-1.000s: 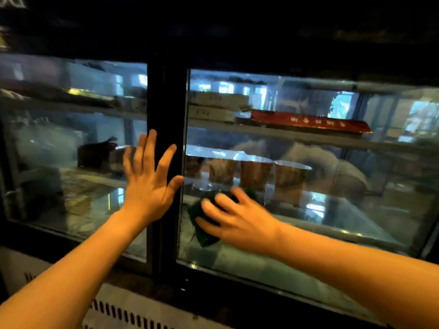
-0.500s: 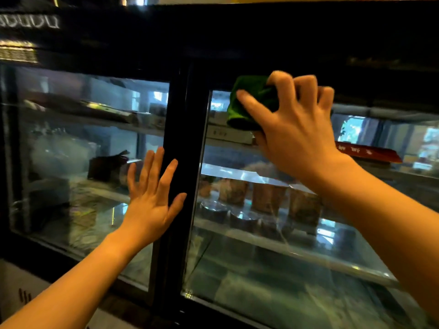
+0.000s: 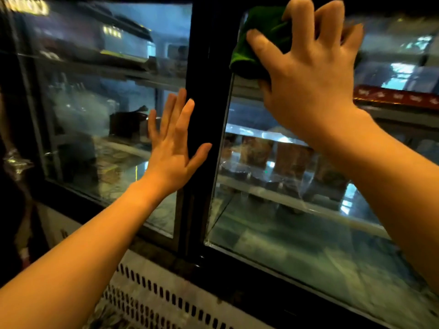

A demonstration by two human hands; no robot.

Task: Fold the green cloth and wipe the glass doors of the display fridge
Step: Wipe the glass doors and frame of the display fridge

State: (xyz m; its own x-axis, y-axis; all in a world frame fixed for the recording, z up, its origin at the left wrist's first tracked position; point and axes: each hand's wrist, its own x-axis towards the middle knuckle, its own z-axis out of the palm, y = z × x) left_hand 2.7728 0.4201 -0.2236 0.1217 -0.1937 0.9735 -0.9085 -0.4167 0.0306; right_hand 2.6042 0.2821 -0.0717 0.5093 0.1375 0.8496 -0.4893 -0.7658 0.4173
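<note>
We press the green cloth [image 3: 259, 41] with our right hand [image 3: 308, 77], fingers curled over it, at the right glass door's [image 3: 297, 233] top-left corner, while our flat, open left hand [image 3: 172, 148] rests against the dark centre frame [image 3: 204, 115] above a slotted vent panel [image 3: 171, 302]

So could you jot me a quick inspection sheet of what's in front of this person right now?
Surface: right glass door of the fridge, streaked with reflections; dark centre frame between it and the left glass door.
Job's things: green cloth, bunched, pressed to the right door's top left corner.
Clutter: brown tubs and a red tray on shelves behind the glass.
Hands: right hand grips the cloth with curled fingers; left hand lies flat, fingers spread, across the left door and centre frame.
Cables: nothing seen.
Surroundings: slotted vent panel below the doors; dim lighting.
</note>
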